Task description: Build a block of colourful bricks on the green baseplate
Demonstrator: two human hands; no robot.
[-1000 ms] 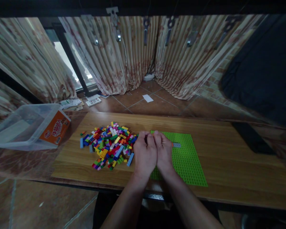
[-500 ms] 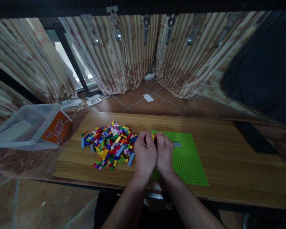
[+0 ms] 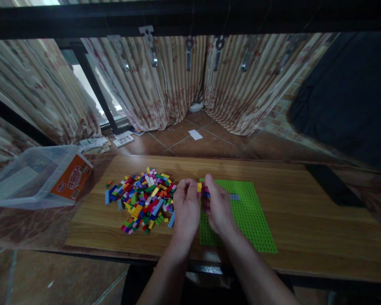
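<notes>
My left hand (image 3: 186,209) is closed in a pinch on a small yellow brick (image 3: 199,187), which shows at its fingertips. Close beside it, my right hand (image 3: 220,207) is curled around small magenta and blue bricks (image 3: 206,192); its fingers partly hide them. Whether these bricks are joined to the yellow one I cannot tell. Both hands are above the left edge of a green studded baseplate (image 3: 254,220). A grey brick (image 3: 234,197) lies on the baseplate, just beyond my right hand. Left of my left hand spreads a pile of mixed coloured bricks (image 3: 146,199).
A clear plastic bin (image 3: 28,178) with an orange label stands at the left end of the wooden table (image 3: 305,228). A dark flat object (image 3: 333,185) lies on the right. Metal clips (image 3: 188,53) hang from a dark bar ahead, before striped curtains (image 3: 139,84).
My hands have drawn slightly apart, uncovering the yellow brick and the magenta and blue bricks. My right hand has turned, its thumb now pointing up. The camera view has tilted up a little.
</notes>
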